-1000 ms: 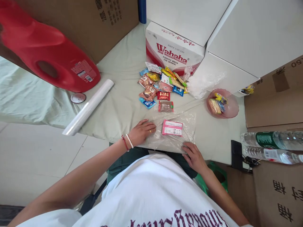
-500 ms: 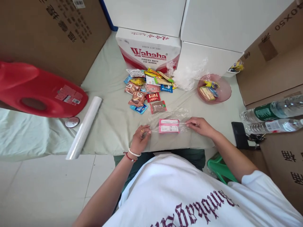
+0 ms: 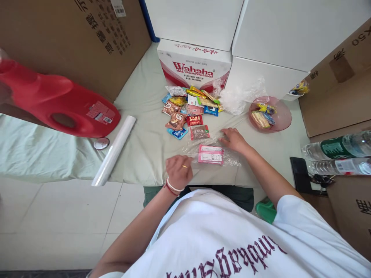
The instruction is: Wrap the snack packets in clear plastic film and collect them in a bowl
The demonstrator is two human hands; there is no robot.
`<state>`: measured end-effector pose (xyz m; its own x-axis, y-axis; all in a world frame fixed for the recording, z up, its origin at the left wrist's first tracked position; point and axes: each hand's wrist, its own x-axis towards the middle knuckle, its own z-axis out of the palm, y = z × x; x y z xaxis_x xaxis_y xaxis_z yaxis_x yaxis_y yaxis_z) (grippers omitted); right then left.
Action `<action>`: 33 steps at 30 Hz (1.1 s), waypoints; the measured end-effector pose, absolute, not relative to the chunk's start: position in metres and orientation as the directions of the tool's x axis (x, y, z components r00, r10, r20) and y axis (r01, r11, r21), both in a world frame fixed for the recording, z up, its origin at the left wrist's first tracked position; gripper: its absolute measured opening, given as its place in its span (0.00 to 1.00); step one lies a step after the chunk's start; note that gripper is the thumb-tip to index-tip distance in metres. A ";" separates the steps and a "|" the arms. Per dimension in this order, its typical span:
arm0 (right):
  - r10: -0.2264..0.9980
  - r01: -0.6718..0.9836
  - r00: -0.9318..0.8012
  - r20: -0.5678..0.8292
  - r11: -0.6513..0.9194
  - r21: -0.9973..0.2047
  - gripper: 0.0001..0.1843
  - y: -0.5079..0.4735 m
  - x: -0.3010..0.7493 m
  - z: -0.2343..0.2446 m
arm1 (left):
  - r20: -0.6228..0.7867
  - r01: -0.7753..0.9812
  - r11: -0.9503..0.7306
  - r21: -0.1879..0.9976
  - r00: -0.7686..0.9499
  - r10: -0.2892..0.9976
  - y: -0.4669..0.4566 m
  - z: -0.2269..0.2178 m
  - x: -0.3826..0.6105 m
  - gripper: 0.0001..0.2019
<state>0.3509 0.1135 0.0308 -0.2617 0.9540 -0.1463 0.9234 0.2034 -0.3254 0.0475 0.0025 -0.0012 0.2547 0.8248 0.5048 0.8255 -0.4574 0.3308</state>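
A pink packet (image 3: 211, 159) with white label areas lies near the table's front edge. Clear plastic film (image 3: 232, 157) is spread around it. At the film's left side is my left hand (image 3: 179, 172), its fingers curled and slightly blurred; whatever may be between them is hidden. My right hand (image 3: 234, 139) hovers at the film's upper right, fingers apart and holding nothing visible. Just beyond the pink packet is a brown-and-red snack packet (image 3: 199, 132), with a pile of small wrapped snacks (image 3: 194, 108) behind it.
A roll of clear film (image 3: 114, 150) and a red jug (image 3: 66, 104) lie left. A pink bowl (image 3: 282, 119) with several snacks stands right, beside crumpled plastic (image 3: 234, 98). A Wahaha box (image 3: 194, 67) stands behind. Bottles (image 3: 339, 148) and a black phone-like object (image 3: 300, 173) are far right.
My right hand has let go of the film's right edge and moved up and left. My left hand has curled its fingers. The view has shifted slightly.
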 end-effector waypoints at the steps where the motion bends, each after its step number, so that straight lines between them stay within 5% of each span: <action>1: 0.945 0.917 -0.278 -0.175 0.207 -0.340 0.29 0.119 0.343 0.028 | 0.467 0.789 -0.530 0.311 0.359 0.808 -0.003 0.001 0.056 0.16; 6: 0.924 0.901 -0.260 -0.280 0.127 -0.415 0.20 0.129 0.324 0.025 | 0.254 0.750 -0.562 0.350 0.502 0.827 -0.001 0.003 0.089 0.20; 9: 0.891 0.826 -0.322 -0.321 0.098 -0.555 0.09 0.125 0.325 0.028 | 0.214 0.814 -0.385 0.436 0.321 0.922 0.017 0.007 0.090 0.20; 13: 0.878 0.768 -0.353 -0.323 0.074 -0.637 0.10 0.119 0.329 0.026 | -0.012 0.873 -0.092 0.479 0.111 0.994 0.051 0.015 0.077 0.26; 23: 0.899 0.777 -0.370 -0.236 0.160 -0.608 0.12 0.121 0.331 0.020 | -0.121 0.807 -0.268 0.526 0.383 0.916 0.085 0.017 0.063 0.10; 33: 0.894 0.773 -0.370 -0.251 0.147 -0.617 0.14 0.116 0.332 0.020 | -0.172 0.842 -0.275 0.465 0.391 0.904 0.101 0.015 0.064 0.18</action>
<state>0.3318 0.1163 0.0199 -0.3704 0.8944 -0.2506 0.7728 0.1471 -0.6173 0.0641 0.1012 0.0147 0.3905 0.9043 -0.1722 0.8416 -0.2749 0.4649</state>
